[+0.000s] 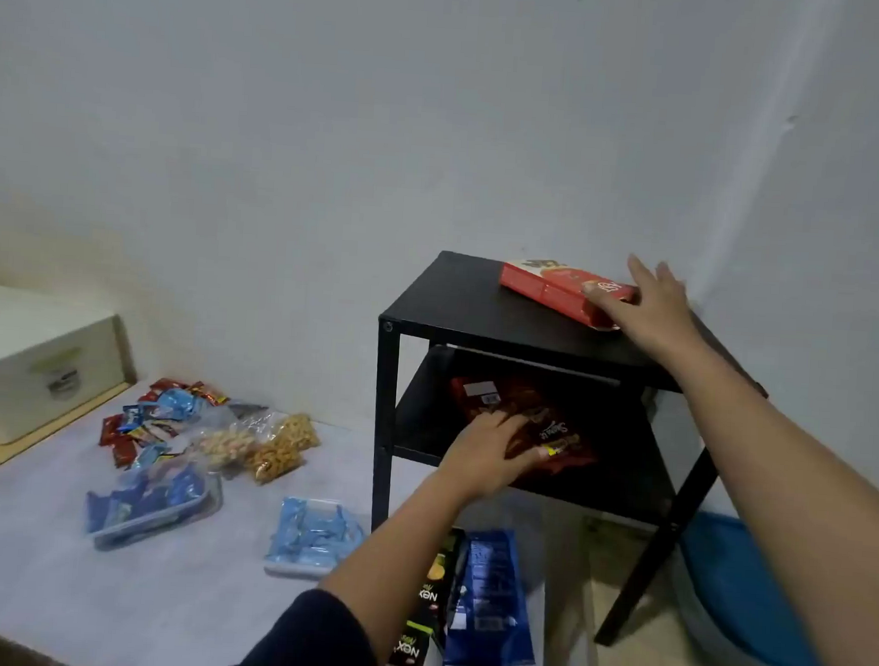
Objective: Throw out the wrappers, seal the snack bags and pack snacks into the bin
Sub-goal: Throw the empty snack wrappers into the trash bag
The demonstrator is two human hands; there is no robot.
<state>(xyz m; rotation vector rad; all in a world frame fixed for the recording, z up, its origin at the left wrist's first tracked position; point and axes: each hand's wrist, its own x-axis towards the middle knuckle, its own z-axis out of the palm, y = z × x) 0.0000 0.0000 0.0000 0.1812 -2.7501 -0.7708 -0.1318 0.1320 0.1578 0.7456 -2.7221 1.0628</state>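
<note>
**Q:** Which step does the figure show?

**A:** Gathering, by my reading. Your right hand (650,304) lies over the near end of the flat red cardboard snack box (548,285), at the 1 o'clock corner of the black two-tier counter (470,303). Its fingers are straight and spread, the thumb rests on the box, and nothing is clasped yet. Your left hand (487,451) rests on the dark red crinkled foil snack bag (540,416) on the lower shelf (624,478), at 6 o'clock from the box. Blur hides whether those fingers have closed on it.

**Q:** And the next move?

**A:** Close each hand round its item. Then carry both towards 8 o'clock, where the loose heap of small wrapped snacks and clear nut bags (164,419) lies on the grey sheet (28,539). The foil bag will probably slip and crumple, so pinch an edge. Whether the white lidded box (39,360) at 9 o'clock is the bin cannot be told. Sealing and packing appear to lie ahead.
</note>
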